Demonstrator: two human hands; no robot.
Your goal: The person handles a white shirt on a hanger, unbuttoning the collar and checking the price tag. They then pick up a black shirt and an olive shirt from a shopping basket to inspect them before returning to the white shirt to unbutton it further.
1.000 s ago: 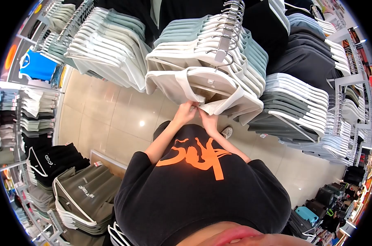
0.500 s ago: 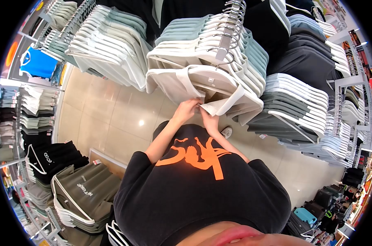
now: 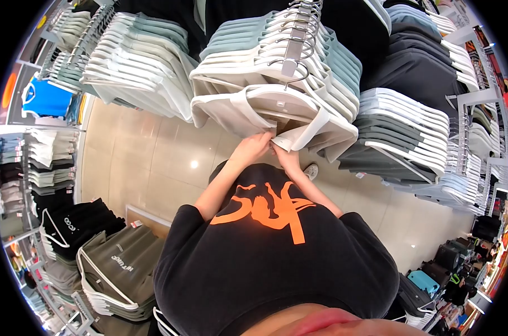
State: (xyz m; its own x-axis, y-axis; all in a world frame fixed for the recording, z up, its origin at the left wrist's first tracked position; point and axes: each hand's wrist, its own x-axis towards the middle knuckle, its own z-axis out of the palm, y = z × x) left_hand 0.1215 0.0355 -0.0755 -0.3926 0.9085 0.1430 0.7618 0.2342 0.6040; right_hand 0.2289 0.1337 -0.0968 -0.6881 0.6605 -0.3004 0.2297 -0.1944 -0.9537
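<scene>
A beige collared shirt (image 3: 223, 112) hangs on a white hanger (image 3: 290, 93) at the front of the middle rack. Its collar is spread and its front edges fall towards me. At the lower end of the front opening, my left hand (image 3: 256, 145) has its fingers closed on the shirt's edge. Close beside it, my right hand (image 3: 286, 157) pinches the other front edge, near the pale collar flap. The fingertips of both hands almost meet, and what lies between them is too small to make out.
Behind the shirt, several white and green shirts (image 3: 237, 42) hang from a metal rail (image 3: 293, 50). Grey shirts (image 3: 394, 131) hang to the right, pale ones (image 3: 136, 61) to the left. Olive sweatshirts (image 3: 122, 260) are at lower left. Tiled floor (image 3: 153, 145) lies below.
The view has shifted slightly, so the rack sits a little further left and higher. Both hands stay at the shirt's front opening, with only small finger movement.
</scene>
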